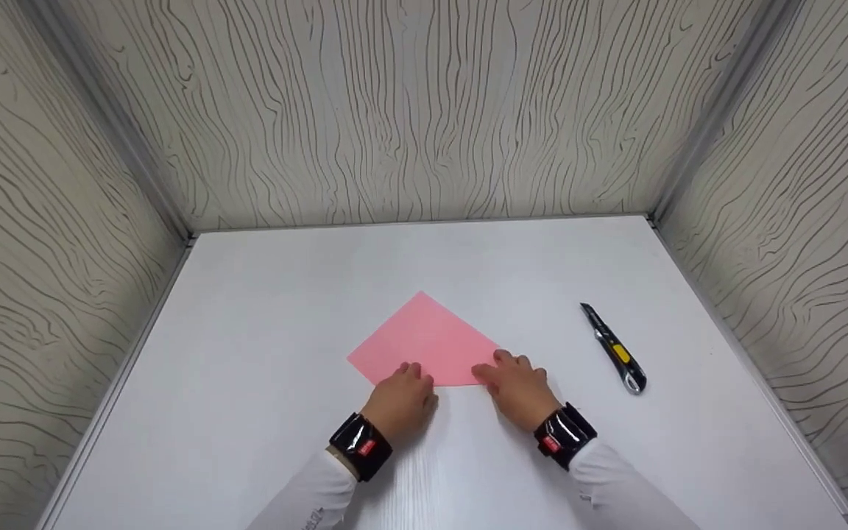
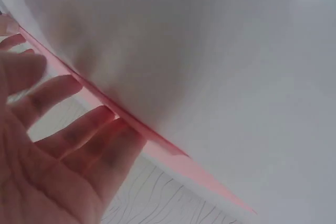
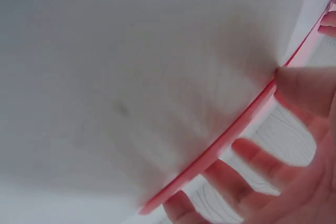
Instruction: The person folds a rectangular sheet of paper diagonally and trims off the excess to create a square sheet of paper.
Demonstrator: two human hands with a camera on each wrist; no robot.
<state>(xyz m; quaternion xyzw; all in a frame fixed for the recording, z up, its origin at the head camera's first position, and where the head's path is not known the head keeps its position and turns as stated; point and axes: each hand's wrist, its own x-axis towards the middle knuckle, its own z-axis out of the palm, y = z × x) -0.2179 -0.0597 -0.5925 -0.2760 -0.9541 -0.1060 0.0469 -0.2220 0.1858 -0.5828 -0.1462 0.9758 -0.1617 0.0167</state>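
Note:
A sheet of pink paper (image 1: 424,335) lies on the white table, its near side folded over into a straight edge and one corner pointing away. On the left part of that edge rests my left hand (image 1: 400,401), its fingertips on the paper. My right hand (image 1: 520,390) touches the right end of the fold, with fingers spread. In the left wrist view, extended fingers (image 2: 118,156) press along the folded edge (image 2: 131,121). The right wrist view has the thumb (image 3: 304,90) at the crease and the other fingers spread over the paper (image 3: 210,156).
To the right of the paper lies a black utility knife (image 1: 614,350) with a yellow slider. Patterned panels (image 1: 424,110) enclose the white table (image 1: 269,294) at the back and both sides. Black bands (image 1: 361,447) circle both wrists.

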